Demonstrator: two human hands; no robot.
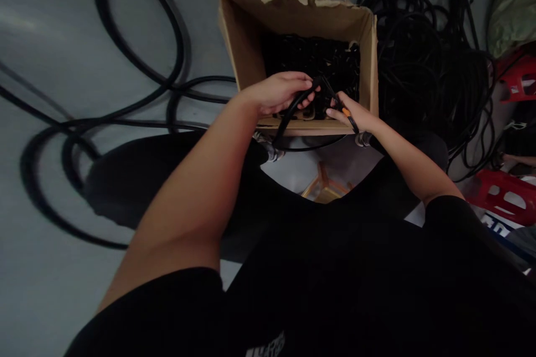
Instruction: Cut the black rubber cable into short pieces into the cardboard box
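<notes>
Hands over open brown cardboard box [243, 28]: left hand [278, 92] fingers curled round black cable [288, 114]; right hand [354, 114] pinches orange-tipped tool [345, 113]. Box part-filled, loose black cable pile [427, 61] remains.

A box [293, 17] sits on the floor [62, 28] in front of the person, with small parts [310, 58] inside it. Both hands are over its near edge, the left hand [278, 92] beside the right hand [349, 114], holding a cable [293, 109] between them. Long cables [138, 61] lie left of the box, a big pile of cables [431, 61] lies right, and stools [508, 195] stand farther right
</notes>
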